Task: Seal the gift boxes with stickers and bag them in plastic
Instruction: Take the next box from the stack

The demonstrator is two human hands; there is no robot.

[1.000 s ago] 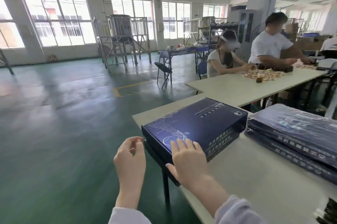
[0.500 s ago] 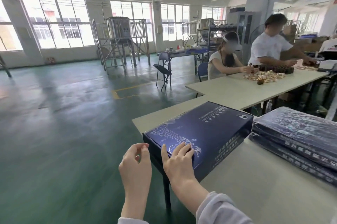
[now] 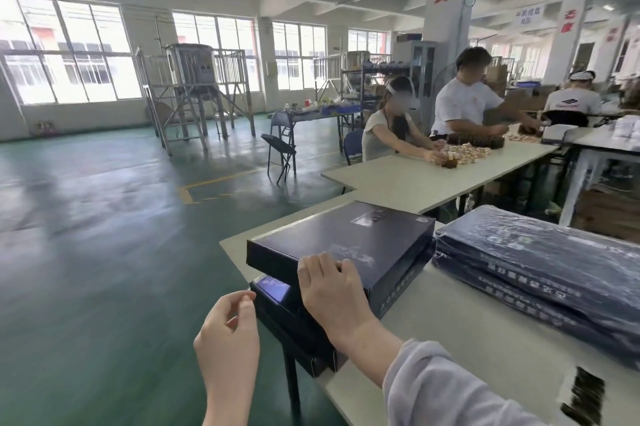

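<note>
At the left edge of the smooth, pale table (image 3: 467,339), a flat rectangular gift box (image 3: 398,290) of dark blue card, matte, with faint silver print. Its lid (image 3: 341,238) raised and shifted off the base (image 3: 294,328), with a strip of brighter blue showing in the gap between them. On the lid's near corner, the right hand (image 3: 332,290): fingers (image 3: 341,266) bent and close together over the top face and gripping the edge, thumb not clearly seen. Beside the base and off the table, over the glossy green floor (image 3: 104,252), the left hand (image 3: 228,332): fingers loosely curled, thumb tip and forefinger tip almost meeting; cannot tell if anything thin sits between them. Just to the right of the box, a stack of bagged boxes (image 3: 540,269), same flat shape, under shiny, wrinkled clear plastic. At the lower right corner, a blurred black-and-white object (image 3: 581,394), unclear.
</note>
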